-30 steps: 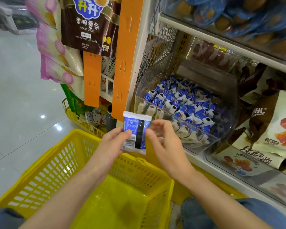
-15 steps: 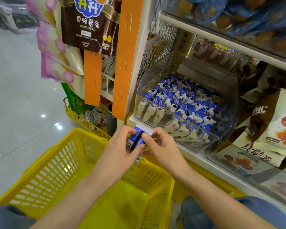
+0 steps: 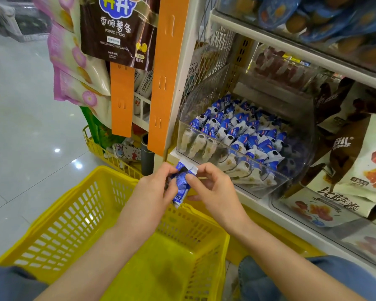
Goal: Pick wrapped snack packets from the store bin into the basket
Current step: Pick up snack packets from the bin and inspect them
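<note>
Yellow plastic lattice lies closest to me: the basket (image 3: 78,216) sits open below my forearms, and no packet shows on the part of its floor I can see. Just above its far rim my hands meet on one blue-and-white snack packet (image 3: 181,183). My left hand (image 3: 152,192) has its fingers curled round the packet's left side. My right hand (image 3: 215,187) pinches the upper right edge between thumb and forefinger, with the other fingers loosely bent beneath. The wrapper is crumpled and tilted, its lower end pointing down at the rim, so it is over the basket's edge rather than inside.

I judge this to be the transfer step: one packet is out of the bin and not yet released. The next move calls for drawing it slightly toward me to clear the rim, then loosening both grips low down so the light wrapper drops inside.

Beyond my knuckles, the clear store bin (image 3: 232,148) stands on the shelf (image 3: 258,203), heaped with matching packets (image 3: 237,131) for the following reach.
</note>
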### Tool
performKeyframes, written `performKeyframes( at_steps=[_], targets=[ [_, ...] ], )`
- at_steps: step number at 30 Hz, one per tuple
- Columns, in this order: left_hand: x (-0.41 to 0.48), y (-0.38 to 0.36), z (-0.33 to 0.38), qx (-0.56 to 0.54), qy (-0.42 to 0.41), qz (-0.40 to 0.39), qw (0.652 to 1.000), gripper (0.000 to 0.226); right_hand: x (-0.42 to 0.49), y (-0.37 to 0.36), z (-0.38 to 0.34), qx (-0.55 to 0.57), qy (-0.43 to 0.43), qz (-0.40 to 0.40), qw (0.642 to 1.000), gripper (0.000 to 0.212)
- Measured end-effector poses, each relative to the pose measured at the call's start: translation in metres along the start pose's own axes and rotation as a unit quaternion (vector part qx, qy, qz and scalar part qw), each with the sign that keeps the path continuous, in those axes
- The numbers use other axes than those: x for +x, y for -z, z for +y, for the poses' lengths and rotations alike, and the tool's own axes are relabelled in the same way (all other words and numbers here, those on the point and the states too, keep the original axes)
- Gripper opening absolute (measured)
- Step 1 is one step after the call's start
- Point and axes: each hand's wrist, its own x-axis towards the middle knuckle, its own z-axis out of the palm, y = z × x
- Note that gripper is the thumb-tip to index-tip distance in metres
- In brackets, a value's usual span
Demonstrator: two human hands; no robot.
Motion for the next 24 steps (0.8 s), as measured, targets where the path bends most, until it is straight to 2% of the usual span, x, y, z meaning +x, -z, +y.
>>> performKeyframes(
  at_steps=[3,5,8,12,16,18,20,24],
  targets=[
    [0.0,0.002,0.0,0.012,-0.014,0.031,0.999,0.003,-0.001,-0.006,0.001,0.021,-0.023,-0.051,0.998,0.02],
    [0.001,0.003,0.002,0.006,-0.017,0.039,0.999,0.007,0.0,-0.008,0.001,0.038,-0.031,-0.069,0.996,0.027],
    [0.003,0.003,0.005,-0.017,-0.006,0.054,0.998,0.012,0.002,-0.007,-0.001,0.058,-0.031,-0.071,0.995,0.03],
    [0.007,0.004,0.008,-0.073,0.05,0.052,0.995,0.01,0.004,-0.006,0.0,0.062,-0.042,-0.066,0.995,0.032],
    [0.007,0.004,0.015,-0.16,0.127,-0.032,0.978,0.014,0.006,-0.004,0.003,-0.007,-0.047,-0.006,0.999,0.051],
    [0.006,0.002,0.019,-0.251,0.18,-0.085,0.947,0.014,0.008,-0.002,0.005,-0.075,-0.025,0.027,0.996,0.058],
    [0.004,0.0,0.022,-0.317,0.213,-0.116,0.917,0.015,0.009,-0.002,0.007,-0.129,0.009,0.028,0.991,0.06],
    [0.006,0.0,0.022,-0.323,0.229,-0.078,0.915,0.017,0.01,-0.001,0.004,-0.16,0.015,-0.038,0.986,0.06]
  ],
)
